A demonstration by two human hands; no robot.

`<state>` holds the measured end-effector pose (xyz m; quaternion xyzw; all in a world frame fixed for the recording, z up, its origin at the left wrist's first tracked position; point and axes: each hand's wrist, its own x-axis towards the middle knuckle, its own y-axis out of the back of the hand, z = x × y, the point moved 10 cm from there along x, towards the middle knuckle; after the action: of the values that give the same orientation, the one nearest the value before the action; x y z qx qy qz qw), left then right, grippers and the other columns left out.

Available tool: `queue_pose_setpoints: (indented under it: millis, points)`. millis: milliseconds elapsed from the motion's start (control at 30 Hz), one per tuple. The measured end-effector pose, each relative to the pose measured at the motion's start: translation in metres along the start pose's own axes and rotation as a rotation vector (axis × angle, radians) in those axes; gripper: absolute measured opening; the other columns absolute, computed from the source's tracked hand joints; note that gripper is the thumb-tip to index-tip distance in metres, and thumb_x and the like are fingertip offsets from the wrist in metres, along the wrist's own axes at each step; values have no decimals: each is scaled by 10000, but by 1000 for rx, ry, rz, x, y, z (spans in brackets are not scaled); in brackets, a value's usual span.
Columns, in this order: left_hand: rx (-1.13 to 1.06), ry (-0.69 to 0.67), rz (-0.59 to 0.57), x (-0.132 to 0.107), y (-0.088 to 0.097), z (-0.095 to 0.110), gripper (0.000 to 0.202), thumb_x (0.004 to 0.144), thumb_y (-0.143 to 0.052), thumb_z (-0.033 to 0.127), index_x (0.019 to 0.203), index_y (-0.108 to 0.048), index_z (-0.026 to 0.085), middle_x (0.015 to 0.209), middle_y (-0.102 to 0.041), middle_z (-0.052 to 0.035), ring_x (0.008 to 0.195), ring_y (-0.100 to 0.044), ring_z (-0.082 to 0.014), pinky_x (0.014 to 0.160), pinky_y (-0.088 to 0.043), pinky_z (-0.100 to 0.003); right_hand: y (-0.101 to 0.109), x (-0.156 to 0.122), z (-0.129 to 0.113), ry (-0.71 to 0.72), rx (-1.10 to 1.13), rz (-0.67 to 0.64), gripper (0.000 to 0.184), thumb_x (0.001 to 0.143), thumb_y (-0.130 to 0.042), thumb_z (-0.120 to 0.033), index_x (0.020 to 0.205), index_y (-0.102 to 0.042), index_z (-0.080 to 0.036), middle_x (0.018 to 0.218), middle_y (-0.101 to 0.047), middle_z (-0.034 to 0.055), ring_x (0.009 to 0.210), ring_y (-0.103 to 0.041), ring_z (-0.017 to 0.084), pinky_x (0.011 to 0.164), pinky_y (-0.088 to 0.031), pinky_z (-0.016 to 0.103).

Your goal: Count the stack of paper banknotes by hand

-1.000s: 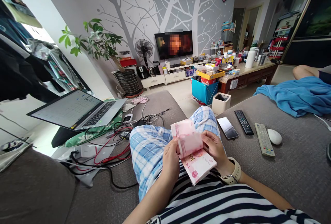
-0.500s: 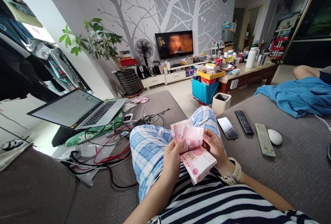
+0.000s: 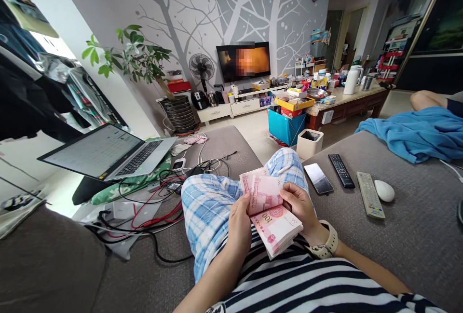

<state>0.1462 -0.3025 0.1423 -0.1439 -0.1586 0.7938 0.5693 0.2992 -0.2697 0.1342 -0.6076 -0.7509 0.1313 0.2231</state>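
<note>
I hold a thick stack of pink banknotes (image 3: 277, 226) over my lap. My left hand (image 3: 239, 224) grips the stack's left side, its thumb pressed on the folded-back upper notes (image 3: 261, 191). My right hand (image 3: 300, 209) is closed on the right edge, fingers pinching the top note. A pale watch sits on my right wrist (image 3: 325, 245). My legs in blue plaid trousers (image 3: 213, 207) lie under the notes on a grey sofa.
A phone (image 3: 318, 178), two remotes (image 3: 341, 170) (image 3: 369, 195) and a white mouse (image 3: 384, 190) lie on the sofa to my right. A laptop (image 3: 108, 154) and tangled cables (image 3: 159, 207) are at left. Another person's knee (image 3: 427, 99) and a blue blanket (image 3: 415, 134) lie at far right.
The upper notes flipped back and forth between my thumbs; a bent note one second ago now lies flatter against the folded-back bunch. Both hands stay on the stack.
</note>
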Motion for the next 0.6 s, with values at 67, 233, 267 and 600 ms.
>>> queue_pose_setpoints:
  millis: [67,233,267,600]
  points:
    - [-17,-6,26,2,3,-2,169,736,-601,309,680,-687,176,573,-630,17,587,-582,-176,686,-479,-297,0,0,2,-11,10,-1,264,768,-673,-367,648,-512,-196,464,-346,-74,425,-235,77,439,-147,262]
    - [-26,5,39,4,4,-6,162,726,-597,299,691,-688,170,608,-653,7,644,-610,-189,751,-485,-319,0,-1,2,-22,19,3,265,756,-683,-374,655,-514,-196,462,-332,-78,418,-214,71,433,-129,261]
    - [-23,5,41,4,5,-6,162,725,-596,300,691,-687,170,614,-657,3,659,-615,-194,758,-486,-324,-1,-1,1,-22,20,3,266,755,-685,-374,654,-515,-196,463,-331,-78,419,-213,71,434,-128,261]
    - [23,4,61,5,10,-8,157,724,-593,314,661,-649,182,780,-712,-41,860,-644,-238,827,-481,-344,-3,-2,-2,-22,24,2,271,754,-687,-376,645,-519,-194,465,-315,-78,429,-198,72,441,-130,261]
